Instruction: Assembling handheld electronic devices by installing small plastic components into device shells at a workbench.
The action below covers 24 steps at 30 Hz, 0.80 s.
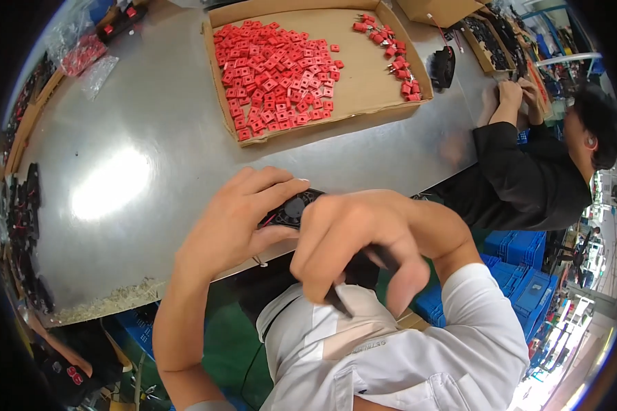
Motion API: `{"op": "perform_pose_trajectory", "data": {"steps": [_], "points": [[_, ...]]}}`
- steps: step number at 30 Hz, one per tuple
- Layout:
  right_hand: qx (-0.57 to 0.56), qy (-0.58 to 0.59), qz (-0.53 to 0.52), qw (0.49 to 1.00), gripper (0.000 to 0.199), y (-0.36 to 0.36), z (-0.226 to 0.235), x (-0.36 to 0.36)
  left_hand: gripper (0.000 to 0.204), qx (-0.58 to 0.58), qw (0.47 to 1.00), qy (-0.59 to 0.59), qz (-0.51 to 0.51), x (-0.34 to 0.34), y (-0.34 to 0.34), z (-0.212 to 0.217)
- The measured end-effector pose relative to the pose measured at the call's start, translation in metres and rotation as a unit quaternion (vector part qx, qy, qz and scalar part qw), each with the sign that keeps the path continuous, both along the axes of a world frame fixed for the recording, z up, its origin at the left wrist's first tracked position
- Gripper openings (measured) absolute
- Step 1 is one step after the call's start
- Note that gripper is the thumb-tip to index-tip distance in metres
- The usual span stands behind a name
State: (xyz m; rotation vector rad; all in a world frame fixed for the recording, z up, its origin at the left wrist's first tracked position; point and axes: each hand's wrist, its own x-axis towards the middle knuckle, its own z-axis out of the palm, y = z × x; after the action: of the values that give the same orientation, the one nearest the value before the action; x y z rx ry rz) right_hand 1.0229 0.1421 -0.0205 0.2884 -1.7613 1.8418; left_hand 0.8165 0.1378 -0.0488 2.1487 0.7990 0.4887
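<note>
My left hand (236,222) grips a small black fan (293,207) at the near edge of the metal table (137,157), thumb and fingers around its frame. My right hand (356,240) is curled just right of the fan and holds a thin dark tool (337,299) whose end pokes out below the fist. The fan is mostly hidden by both hands. Thin wires hang from under the fan.
A flat cardboard tray (363,75) at the back holds several small red square parts (274,68) and red pieces with pins. Another person (528,171) in black works at the right. A black fan (443,66) stands near the tray. Blue crates (521,274) sit below.
</note>
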Motion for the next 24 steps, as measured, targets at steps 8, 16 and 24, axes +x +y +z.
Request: {"op": "perform_pose_trajectory", "data": {"steps": [8, 16, 24], "points": [[0.048, -0.044, -0.125, 0.99, 0.057, -0.004, 0.031, 0.013, 0.062, -0.102, 0.991, -0.015, 0.084, 0.018, -0.011, 0.021], [-0.283, 0.124, -0.403, 0.861, 0.112, -0.056, 0.026, 0.035, 0.07, -0.004, 0.967, -0.064, 0.247, 0.03, -0.08, 0.02], [-0.275, 0.097, -0.463, 0.837, 0.116, -0.09, 0.014, -0.014, 0.069, 0.045, 0.941, -0.089, 0.325, 0.015, -0.121, -0.004]]}}
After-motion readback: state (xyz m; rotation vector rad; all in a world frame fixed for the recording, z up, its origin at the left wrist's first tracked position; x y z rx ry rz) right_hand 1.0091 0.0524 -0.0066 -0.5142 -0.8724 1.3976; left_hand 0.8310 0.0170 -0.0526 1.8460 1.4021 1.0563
